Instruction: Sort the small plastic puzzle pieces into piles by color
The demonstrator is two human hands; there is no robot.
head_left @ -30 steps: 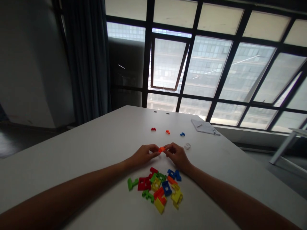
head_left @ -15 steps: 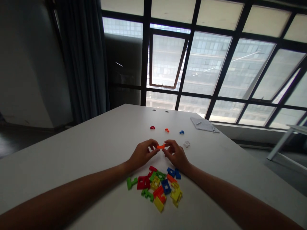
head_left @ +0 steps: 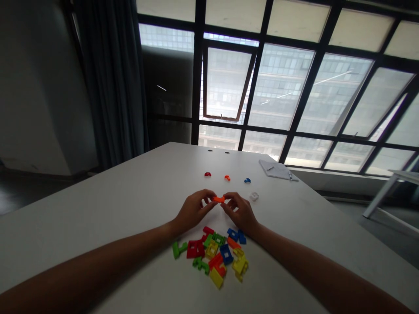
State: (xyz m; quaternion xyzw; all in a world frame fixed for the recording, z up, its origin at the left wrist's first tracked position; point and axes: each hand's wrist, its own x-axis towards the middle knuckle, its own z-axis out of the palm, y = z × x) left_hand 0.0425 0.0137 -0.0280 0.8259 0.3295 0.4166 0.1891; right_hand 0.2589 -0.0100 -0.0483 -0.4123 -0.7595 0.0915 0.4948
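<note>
Between my two hands is a small orange plastic block (head_left: 218, 199), held just above the white table. The fingertips of my left hand (head_left: 196, 208) pinch its left end. At its right end, my right hand (head_left: 240, 211) grips it between thumb and fingers. Nearer to me lies a loose pile of plastic blocks in red, green, yellow, blue and orange, with a yellow block (head_left: 211, 249) in the middle and a blue block (head_left: 226, 254) beside it. A green block (head_left: 180, 250) lies at the pile's left edge.
Beyond my hands a red piece (head_left: 207, 174), an orange piece (head_left: 227, 178) and a blue piece (head_left: 247, 180) stand in a row. A whitish clear piece (head_left: 254, 196) lies right of my right hand. Papers with pens (head_left: 278, 170) rest near the table's (head_left: 131, 187) far right edge.
The orange block has tilted slightly between my fingers. Both hands stay in nearly the same place, and the pile and the row of pieces are unchanged.
</note>
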